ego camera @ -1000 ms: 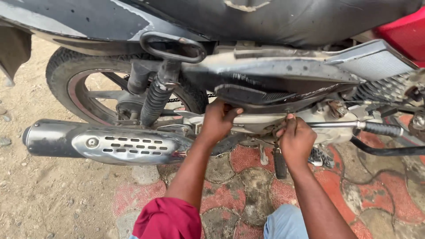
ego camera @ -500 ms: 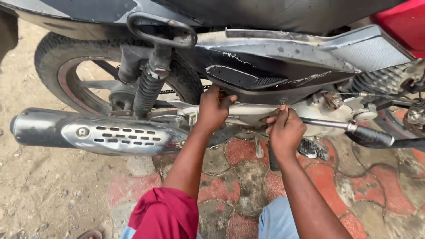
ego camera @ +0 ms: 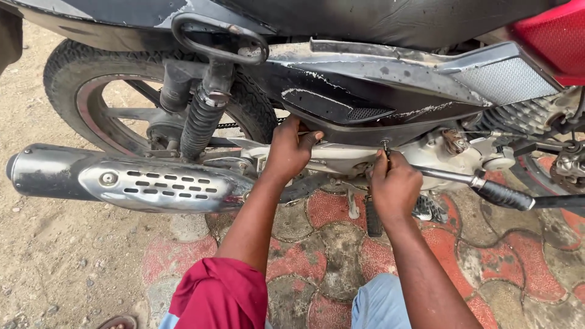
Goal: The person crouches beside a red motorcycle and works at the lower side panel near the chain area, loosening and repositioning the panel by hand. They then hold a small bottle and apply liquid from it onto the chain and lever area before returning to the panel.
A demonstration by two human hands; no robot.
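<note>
Black plastic side panel (ego camera: 341, 116) of the motorcycle sits at frame centre; the left hand (ego camera: 290, 149) curls its fingers under its lower edge. Just right, the right hand (ego camera: 393, 186) pinches a thin metal tool (ego camera: 385, 146). A chrome-shielded exhaust (ego camera: 134, 180) lies left, a kick lever (ego camera: 487, 189) right.

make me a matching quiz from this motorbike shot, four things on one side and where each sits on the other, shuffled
Things:
1. chrome-shielded black exhaust pipe
2. black coil-spring shock absorber
3. left hand
4. right hand

Places:
A. gripping the lower edge of the black side panel
B. low at left, lying level beside the rear wheel
C. by the silver engine casing, thumb near a small bolt
D. slanting up in front of the rear wheel

Pairs: 1-B, 2-D, 3-A, 4-C
</note>
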